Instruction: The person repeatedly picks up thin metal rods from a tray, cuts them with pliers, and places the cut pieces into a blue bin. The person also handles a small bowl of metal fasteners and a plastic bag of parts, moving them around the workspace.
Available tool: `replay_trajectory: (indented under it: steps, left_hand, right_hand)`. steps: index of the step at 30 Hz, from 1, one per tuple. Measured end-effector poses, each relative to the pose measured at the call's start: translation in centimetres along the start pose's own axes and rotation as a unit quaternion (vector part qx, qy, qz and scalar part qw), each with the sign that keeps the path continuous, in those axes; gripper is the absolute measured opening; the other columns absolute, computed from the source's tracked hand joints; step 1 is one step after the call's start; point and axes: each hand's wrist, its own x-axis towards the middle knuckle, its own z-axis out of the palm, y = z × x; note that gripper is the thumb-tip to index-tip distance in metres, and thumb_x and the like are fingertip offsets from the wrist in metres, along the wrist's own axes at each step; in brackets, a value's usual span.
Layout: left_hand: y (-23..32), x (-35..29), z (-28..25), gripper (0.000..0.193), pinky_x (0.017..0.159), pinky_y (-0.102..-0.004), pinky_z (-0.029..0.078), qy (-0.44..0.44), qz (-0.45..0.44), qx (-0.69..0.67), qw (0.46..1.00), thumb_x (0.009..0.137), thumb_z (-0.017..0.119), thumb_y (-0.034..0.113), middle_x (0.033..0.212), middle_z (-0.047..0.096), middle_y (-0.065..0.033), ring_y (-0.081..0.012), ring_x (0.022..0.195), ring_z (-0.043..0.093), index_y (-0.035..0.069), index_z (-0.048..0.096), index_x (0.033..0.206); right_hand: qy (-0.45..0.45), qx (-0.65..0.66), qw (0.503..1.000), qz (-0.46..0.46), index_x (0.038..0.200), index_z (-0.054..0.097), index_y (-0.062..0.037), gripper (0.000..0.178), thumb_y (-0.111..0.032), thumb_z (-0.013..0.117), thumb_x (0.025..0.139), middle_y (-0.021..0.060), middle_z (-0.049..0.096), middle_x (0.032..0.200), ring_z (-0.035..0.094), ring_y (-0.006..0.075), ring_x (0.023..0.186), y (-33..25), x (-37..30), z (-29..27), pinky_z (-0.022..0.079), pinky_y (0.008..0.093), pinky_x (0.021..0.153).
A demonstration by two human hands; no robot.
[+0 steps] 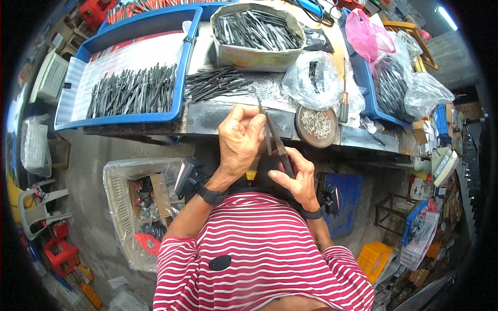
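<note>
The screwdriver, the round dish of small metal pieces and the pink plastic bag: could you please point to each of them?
Screwdriver (344, 108): head view, on its handle.
Round dish of small metal pieces (317, 144): head view, on its near rim.
Pink plastic bag (363, 39): head view, on its body.

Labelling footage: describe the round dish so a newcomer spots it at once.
On the workbench, find the blue bin at the right. Left of it, past the screwdriver, a round brown dish sits at the bench's front edge beyond the right hand. Unlike the clear bag behind it, it holds tiny shiny metal bits.
</note>
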Motion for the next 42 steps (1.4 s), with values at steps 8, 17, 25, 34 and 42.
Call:
replay_trajectory:
  steps: [8,17,25,34,42]
  left_hand:
    - [-0.1,1.5,-0.1,0.02,0.06,-0.0346,0.052,-0.015,0.429,0.381,0.819,0.073,0.061,-0.01,0.083,0.058,-0.0193,-0.0338,0.073,0.062,-0.006,0.056,0.092]
    - [0.6,1.6,-1.1,0.03,0.064,-0.0394,0.048,-0.072,0.424,0.437,0.79,0.066,0.058,-0.007,0.092,0.06,-0.0162,-0.0296,0.073,0.06,-0.002,0.057,0.097]
    - [2.9,4.4,-3.6,0.01,0.055,-0.0275,0.045,0.117,0.169,0.304,0.93,0.093,0.047,0.003,0.076,0.057,-0.0056,-0.0125,0.065,0.055,0.0,0.054,0.099]
    - [0.6,8.1,-4.4,0.026,0.081,-0.0413,0.045,0.161,0.186,0.574,0.781,0.077,0.057,-0.002,0.095,0.056,-0.0204,-0.035,0.091,0.056,-0.003,0.056,0.103]
    - [-1.0,8.1,-5.3,0.025,0.082,-0.0439,0.044,0.123,0.162,0.583,0.786,0.075,0.057,-0.006,0.094,0.056,-0.0231,-0.0383,0.091,0.055,-0.003,0.053,0.099]
  right_hand:
    - [-0.124,0.303,0.932,0.155,0.099,0.058,0.0052,0.039,-0.02,0.067,0.072,-0.0006,0.048,0.07,0.038,0.0047,0.055,0.1,0.0,-1.5,0.028,0.0209,0.048]
    - [-0.141,0.406,0.881,0.2,0.11,0.05,0.0113,0.056,-0.025,0.069,0.072,0.0069,0.05,0.076,0.041,0.0091,0.059,0.6,-0.7,-1.4,0.032,0.0217,0.049]
    - [-0.12,0.333,0.921,0.165,0.112,0.05,0.0077,0.055,-0.031,0.067,0.078,0.0051,0.051,0.079,0.042,0.0093,0.063,1.3,-0.3,-1.2,0.034,0.0237,0.053]
    - [-0.121,0.219,0.956,0.152,0.11,0.052,0.0067,0.053,-0.03,0.068,0.075,0.0043,0.052,0.077,0.045,0.0085,0.063,1.4,-0.5,-0.9,0.035,0.0216,0.053]
    - [-0.111,0.22,0.96,0.131,0.109,0.053,0.0065,0.053,-0.031,0.068,0.075,0.0033,0.049,0.072,0.043,0.0076,0.06,1.6,-0.5,-1.0,0.034,0.0217,0.052]
